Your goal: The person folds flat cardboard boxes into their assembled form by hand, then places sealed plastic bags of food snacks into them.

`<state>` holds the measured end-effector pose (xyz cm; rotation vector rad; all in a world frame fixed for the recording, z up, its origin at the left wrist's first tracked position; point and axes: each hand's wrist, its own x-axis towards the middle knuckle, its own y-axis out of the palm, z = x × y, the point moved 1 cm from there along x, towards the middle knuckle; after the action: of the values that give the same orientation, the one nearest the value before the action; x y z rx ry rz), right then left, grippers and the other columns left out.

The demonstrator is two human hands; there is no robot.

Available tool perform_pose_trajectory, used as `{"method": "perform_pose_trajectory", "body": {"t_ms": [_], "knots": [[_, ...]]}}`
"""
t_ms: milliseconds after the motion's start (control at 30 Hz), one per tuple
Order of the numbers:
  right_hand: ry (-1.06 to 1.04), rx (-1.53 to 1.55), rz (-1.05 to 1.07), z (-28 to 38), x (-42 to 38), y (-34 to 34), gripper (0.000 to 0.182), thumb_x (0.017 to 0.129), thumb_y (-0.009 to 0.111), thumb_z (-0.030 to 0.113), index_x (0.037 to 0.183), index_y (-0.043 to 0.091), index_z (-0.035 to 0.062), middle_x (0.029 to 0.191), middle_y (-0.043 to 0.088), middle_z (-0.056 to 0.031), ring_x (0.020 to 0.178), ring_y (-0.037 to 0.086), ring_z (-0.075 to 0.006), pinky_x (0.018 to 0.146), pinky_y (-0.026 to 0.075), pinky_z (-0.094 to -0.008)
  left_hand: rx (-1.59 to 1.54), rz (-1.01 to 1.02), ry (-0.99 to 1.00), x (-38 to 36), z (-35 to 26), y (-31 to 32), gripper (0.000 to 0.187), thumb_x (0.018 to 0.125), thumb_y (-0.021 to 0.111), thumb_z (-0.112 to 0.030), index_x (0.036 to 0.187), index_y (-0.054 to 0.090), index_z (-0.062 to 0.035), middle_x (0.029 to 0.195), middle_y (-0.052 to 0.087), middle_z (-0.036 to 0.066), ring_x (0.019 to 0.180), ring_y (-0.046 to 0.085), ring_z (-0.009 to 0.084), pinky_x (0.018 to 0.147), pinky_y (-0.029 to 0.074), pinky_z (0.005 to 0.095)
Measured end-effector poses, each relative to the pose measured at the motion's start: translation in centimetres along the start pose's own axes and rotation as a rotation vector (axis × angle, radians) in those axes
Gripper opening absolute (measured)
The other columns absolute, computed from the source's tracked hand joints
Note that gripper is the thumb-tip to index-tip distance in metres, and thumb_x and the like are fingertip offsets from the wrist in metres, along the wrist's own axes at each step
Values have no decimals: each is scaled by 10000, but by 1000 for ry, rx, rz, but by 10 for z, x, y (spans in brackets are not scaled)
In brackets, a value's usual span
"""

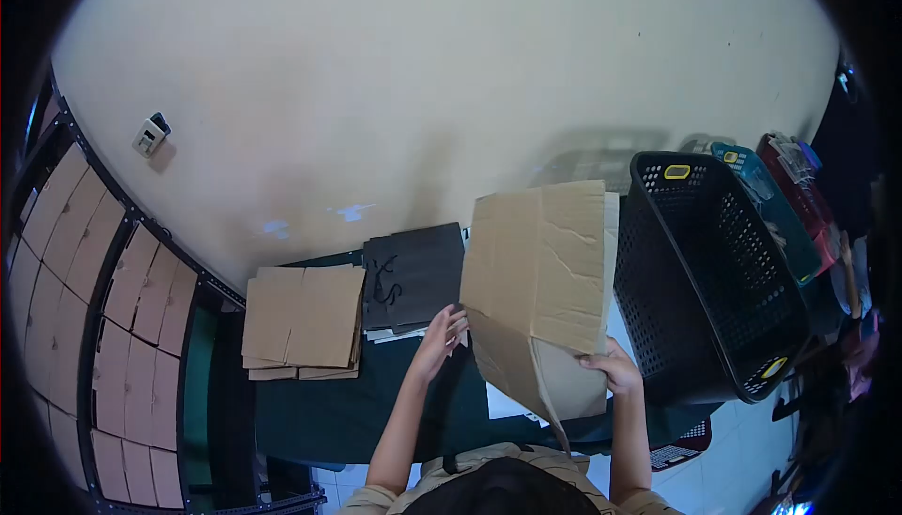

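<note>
Cardboard piece (536, 266): brown, creased, part-folded, tilted above the table (385, 421), spanning the space between the 2 hands. Right hand (620, 371) closed on its lower right edge, thumb over the near face; left hand (432, 346) at the left edge, fingers partly curled, pinch or mere contact cannot be told. Handling, as judged: light, fairly stiff across flat panels, limp along the folds, dry rather than slippery; wrinkles on the upper panel suggest it bends easily if pressed. Best hold: 2 opposite edges near the main crease, thumbs flat, since a grip on 1 loose flap would likely let the rest swing. Just left of the left grip, a stack of dark bags (427, 275) with black cord; farther left, flat brown cardboard in a stack (305, 313). Below the held piece, between the grips, white sheets (505, 404). Just right of the right grip, a tall black basket (658, 304); beyond it, a teal basket (794, 224). Well left of both grips, a rack (105, 275) of boxes.
</note>
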<state>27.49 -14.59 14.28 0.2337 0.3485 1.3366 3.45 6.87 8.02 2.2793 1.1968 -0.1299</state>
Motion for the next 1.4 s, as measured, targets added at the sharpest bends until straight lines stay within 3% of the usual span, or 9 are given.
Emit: {"method": "perform_pose_trajectory", "body": {"t_ms": [100,233,333,600,767,1067,1167,1233,1400], "knots": [[-14,-40,24,1,7,-4,321,708,642,63,1015,600,-22,953,618,-42,894,547,-116,843,387,-251,89,-81,144,10,-4,10,362,901,489,-345,1161,449,-96,970,542,3,948,525,122,800,402,238],[-3,-107,22,8,16,-17,307,721,626,32,1022,597,-20,934,624,-38,842,565,-116,816,411,-255,168,-198,317,18,-11,13,327,886,531,-305,1124,453,-94,956,547,7,920,531,122,736,410,217],[18,-173,-19,8,33,-18,312,750,593,26,1058,578,-24,972,619,-50,878,562,-119,834,408,-256,-176,22,285,15,-25,13,234,908,492,-236,1070,424,-80,1022,525,49,951,540,149,826,445,286],[-162,-170,-87,3,79,20,416,805,501,3,1220,478,-4,1180,530,-69,1053,497,-136,915,369,-259,-527,-103,393,45,-6,-21,210,915,456,-169,1084,444,-45,1093,514,72,1060,504,216,964,405,356],[-10,-73,-37,-9,90,32,456,795,483,-27,1250,443,-9,1204,512,-88,1047,505,-132,902,388,-250,-875,140,266,55,10,-49,339,950,349,-221,1226,417,-38,1258,473,86,1149,462,210,974,383,342],[5,7,-3,-3,86,39,444,788,510,13,1228,462,-25,1225,501,-97,1049,504,-150,948,353,-288,-1026,236,119,79,25,-99,317,935,373,-195,1159,468,8,1125,556,146,1004,561,242,877,459,384],[-84,80,-100,7,85,34,458,788,499,0,1241,440,-30,1187,521,-112,1034,514,-167,925,375,-288,-538,-81,32,72,22,-102,382,929,391,-318,1111,516,-6,1100,572,140,1010,556,259,861,459,403],[-112,168,-199,9,81,26,486,798,486,-19,1274,392,3,1091,554,-126,945,567,-188,849,452,-307,-637,-63,-25,66,19,-106,408,923,395,-343,1128,510,-8,1100,571,140,1012,553,267,864,452,407],[-141,122,-202,5,80,30,498,792,438,-53,1285,373,-22,1176,511,-132,1053,507,-188,902,402,-288,-579,-279,-114,43,15,-93,408,925,380,-359,1178,486,-56,1146,549,121,1034,534,271,865,442,388]]}}
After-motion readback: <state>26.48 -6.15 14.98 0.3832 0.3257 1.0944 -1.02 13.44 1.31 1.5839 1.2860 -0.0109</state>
